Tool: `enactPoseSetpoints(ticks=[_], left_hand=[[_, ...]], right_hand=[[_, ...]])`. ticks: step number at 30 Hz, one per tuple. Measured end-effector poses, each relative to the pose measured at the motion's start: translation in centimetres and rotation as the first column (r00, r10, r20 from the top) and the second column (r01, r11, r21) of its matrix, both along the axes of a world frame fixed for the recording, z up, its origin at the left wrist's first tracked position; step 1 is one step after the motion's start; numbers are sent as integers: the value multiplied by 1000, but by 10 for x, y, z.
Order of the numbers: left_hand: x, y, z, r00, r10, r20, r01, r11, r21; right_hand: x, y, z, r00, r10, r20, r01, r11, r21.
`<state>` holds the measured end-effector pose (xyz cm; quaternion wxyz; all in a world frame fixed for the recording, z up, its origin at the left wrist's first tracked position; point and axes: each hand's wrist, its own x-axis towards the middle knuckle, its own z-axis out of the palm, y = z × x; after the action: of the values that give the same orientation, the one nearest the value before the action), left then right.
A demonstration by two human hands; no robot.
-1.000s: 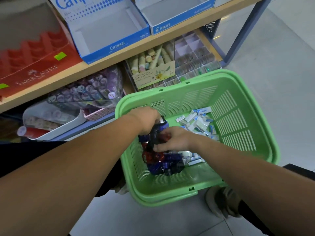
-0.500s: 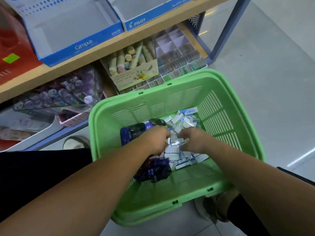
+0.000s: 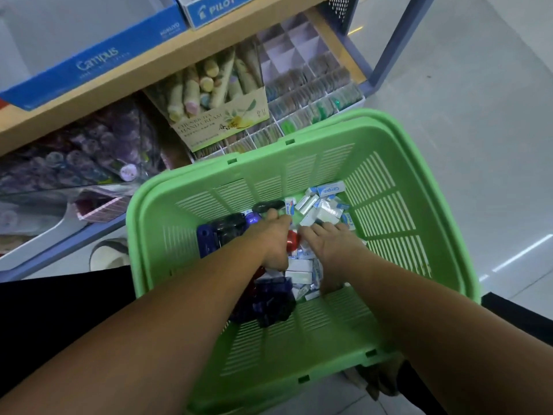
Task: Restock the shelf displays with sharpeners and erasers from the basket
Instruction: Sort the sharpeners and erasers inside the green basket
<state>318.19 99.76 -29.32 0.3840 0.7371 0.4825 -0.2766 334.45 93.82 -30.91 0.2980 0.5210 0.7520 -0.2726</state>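
Basket (image 3: 314,324) holds left hand (image 3: 273,239) among sharpeners (image 3: 269,301), right hand (image 3: 330,248) on erasers (image 3: 323,211); whether either grips, unclear.

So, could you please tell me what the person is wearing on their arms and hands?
Nothing that shows. Both forearms are bare as far as the picture's edge, with no sleeves. The left hand and right hand have no gloves, and no watch, bracelet or ring is visible on the sides facing the camera.
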Motion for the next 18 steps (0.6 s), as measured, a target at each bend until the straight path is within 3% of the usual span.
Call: enactPoseSetpoints(ticks=[6, 10, 13, 18], left_hand=[[-5, 7, 1, 995, 83, 64, -80, 996, -41], [-10, 2, 2, 993, 48, 107, -47, 999, -15], [-14, -3, 1, 966, 141, 218, -150, 988, 25], [-33, -1, 26, 926, 216, 310, -276, 947, 166]], right_hand=[[5, 7, 5, 997, -74, -14, 73, 995, -67], [5, 8, 5, 981, -187, -46, 184, 981, -65], [5, 9, 5, 973, -218, -75, 213, 975, -71], [12, 11, 11, 880, -428, -206, 406, 903, -140]])
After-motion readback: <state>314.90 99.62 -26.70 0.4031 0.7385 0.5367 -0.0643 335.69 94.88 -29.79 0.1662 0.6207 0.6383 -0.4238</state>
